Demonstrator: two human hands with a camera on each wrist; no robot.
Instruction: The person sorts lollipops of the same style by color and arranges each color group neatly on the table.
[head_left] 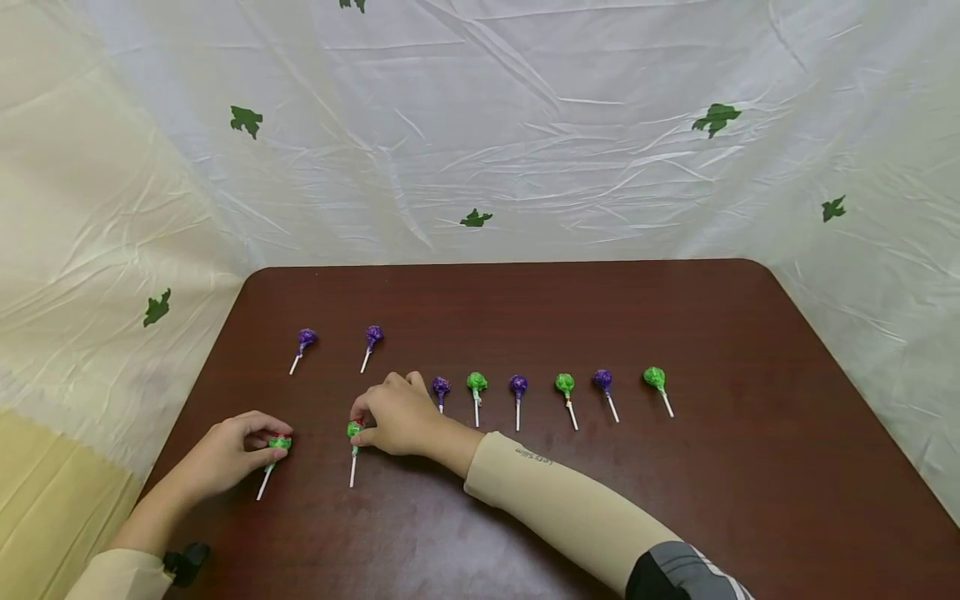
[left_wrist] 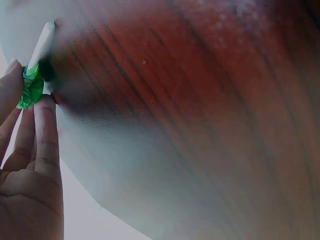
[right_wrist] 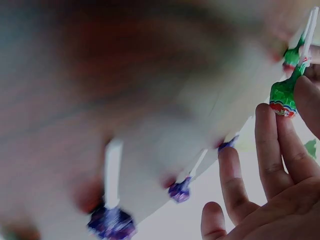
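My left hand pinches the wrapped head of a green lollipop at the table's left side, its white stick slanting toward me. In the left wrist view the thumb and fingertips grip the green wrapper. Right of it, my right hand holds a second green lollipop by its head, between thumb and fingers, the stick pointing toward me. In the right wrist view that lollipop's green and red wrapper shows clearly. Just beside the right hand lies a purple lollipop, its stick partly hidden by the hand.
Two purple lollipops lie farther back at left. Rightward runs a row of alternating green and purple lollipops, ending with a green one. The brown table meets a pale sheet behind it.
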